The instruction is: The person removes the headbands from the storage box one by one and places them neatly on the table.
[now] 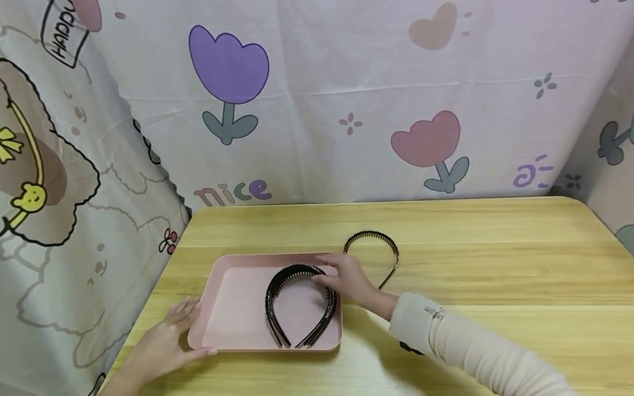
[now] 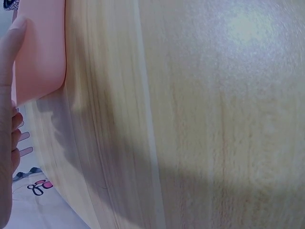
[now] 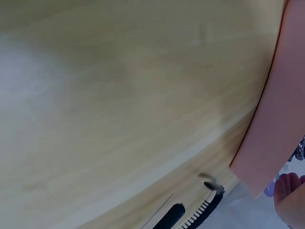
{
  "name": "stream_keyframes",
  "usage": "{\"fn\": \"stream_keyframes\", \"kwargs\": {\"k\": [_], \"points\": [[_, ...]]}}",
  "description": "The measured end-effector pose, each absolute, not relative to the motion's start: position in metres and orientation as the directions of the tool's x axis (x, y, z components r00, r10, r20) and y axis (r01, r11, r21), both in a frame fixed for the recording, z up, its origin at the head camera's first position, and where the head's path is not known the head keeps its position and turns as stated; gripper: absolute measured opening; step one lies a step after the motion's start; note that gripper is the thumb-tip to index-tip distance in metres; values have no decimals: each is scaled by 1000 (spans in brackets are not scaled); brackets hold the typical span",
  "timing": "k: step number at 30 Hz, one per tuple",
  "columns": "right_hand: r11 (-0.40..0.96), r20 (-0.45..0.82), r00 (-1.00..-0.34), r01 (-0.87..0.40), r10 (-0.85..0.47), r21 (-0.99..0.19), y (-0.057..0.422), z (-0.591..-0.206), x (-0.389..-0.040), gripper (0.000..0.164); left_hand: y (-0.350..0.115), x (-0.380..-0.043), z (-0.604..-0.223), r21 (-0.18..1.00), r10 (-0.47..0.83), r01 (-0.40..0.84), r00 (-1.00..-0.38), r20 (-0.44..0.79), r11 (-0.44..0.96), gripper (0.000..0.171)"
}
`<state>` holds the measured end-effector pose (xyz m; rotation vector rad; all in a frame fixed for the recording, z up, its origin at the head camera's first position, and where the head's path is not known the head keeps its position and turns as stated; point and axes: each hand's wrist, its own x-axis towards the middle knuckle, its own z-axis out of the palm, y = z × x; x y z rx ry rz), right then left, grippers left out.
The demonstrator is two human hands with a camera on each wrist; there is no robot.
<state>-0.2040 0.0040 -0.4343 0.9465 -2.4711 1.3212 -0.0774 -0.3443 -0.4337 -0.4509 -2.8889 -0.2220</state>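
Note:
A pink tray (image 1: 236,306) lies on the table with several black toothed headbands (image 1: 271,296) nested in its right half, their ends toward the front. My left hand (image 1: 163,347) rests around the tray's near-left corner, thumb along the front wall and fingers at the left side. The left wrist view shows that thumb (image 2: 18,31) against the pink wall. At the tray's far-right corner, my right hand (image 1: 352,280) holds the headbands' upper right curve, thumb inside and fingers outside. Its curled fingers (image 3: 287,183) show in the right wrist view, where their contact is hidden.
Another thin black toothed headband (image 1: 397,254) lies on the wooden table (image 1: 499,270), just right of the tray and behind my right wrist. Patterned cloth (image 1: 305,67) hangs behind the table and along both sides.

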Motion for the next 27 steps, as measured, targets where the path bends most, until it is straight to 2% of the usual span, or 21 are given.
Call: {"fn": "stream_keyframes", "kwargs": {"k": [14, 22, 27], "points": [[483, 421, -803, -592, -422, -645, -11, -437, -205, 27, -346, -79, -435, 135, 273, 304, -939, 208, 943, 91], [479, 396, -820, -566, -414, -671, -17, -438, -206, 17, -346, -77, -435, 142, 266, 295, -944, 195, 945, 91], [463, 423, -814, -577, -399, -673, -18, -437, -205, 11, -346, -78, -436, 136, 264, 294, -943, 200, 946, 91]]}}
